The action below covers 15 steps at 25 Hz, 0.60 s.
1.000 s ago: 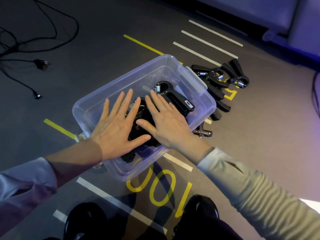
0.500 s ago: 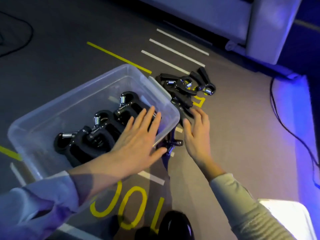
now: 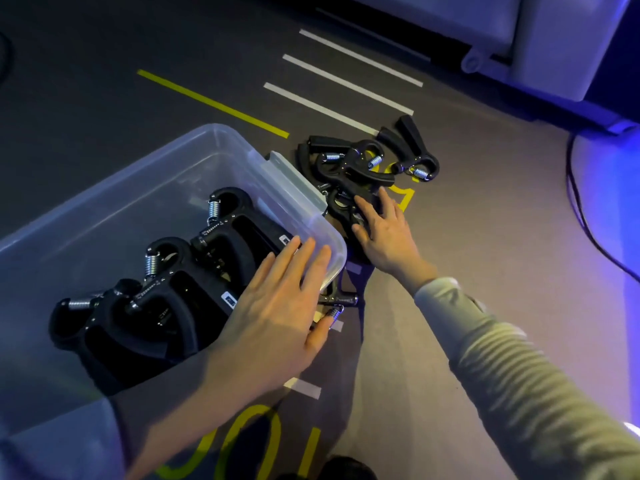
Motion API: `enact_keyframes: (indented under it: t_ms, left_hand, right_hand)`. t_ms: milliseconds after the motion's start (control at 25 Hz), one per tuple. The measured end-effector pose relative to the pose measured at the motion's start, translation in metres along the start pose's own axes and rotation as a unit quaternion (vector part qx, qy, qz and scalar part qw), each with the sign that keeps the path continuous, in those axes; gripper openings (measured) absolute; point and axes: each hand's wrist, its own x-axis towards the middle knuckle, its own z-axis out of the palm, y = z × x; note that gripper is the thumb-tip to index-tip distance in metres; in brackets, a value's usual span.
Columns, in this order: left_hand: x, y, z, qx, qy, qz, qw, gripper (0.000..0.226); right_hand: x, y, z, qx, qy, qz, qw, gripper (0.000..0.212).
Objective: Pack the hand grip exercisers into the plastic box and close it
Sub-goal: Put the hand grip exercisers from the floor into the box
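Note:
A clear plastic box stands open on the floor at the left. Three black hand grip exercisers with steel springs lie side by side inside it. My left hand lies flat, fingers straight, over the box's near right corner. Just right of the box is a pile of exercisers on the floor. My right hand reaches into the pile's near end, its fingers resting on a black exerciser. One exerciser lies apart at the far right. Another pokes out by the box corner.
White and yellow tape lines and yellow numbers mark the dark floor. A black cable runs along the right side. White furniture on a caster stands at the back right. My shoe shows at the bottom edge.
My right hand left the box and moved right onto the pile of exercisers on the floor. My left hand slid toward the box's right corner. The view turned to the right.

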Motion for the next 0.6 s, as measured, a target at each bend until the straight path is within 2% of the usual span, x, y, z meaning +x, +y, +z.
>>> enact_keyframes:
  t_ms: [320, 440, 600]
  left_hand:
    - [0.000, 0.001, 0.003, 0.026, 0.013, 0.005, 1.000, 0.075]
    - [0.001, 0.001, 0.004, 0.033, 0.009, -0.002, 0.999, 0.074]
    - [0.005, 0.004, -0.005, 0.040, -0.022, -0.008, 0.999, 0.074]
  right_hand:
    - [0.014, -0.011, -0.009, -0.046, -0.041, -0.037, 0.997, 0.045]
    - [0.001, -0.024, -0.012, 0.020, 0.037, -0.055, 0.998, 0.039]
    - [-0.021, -0.033, -0.026, 0.176, 0.145, 0.000, 0.974, 0.032]
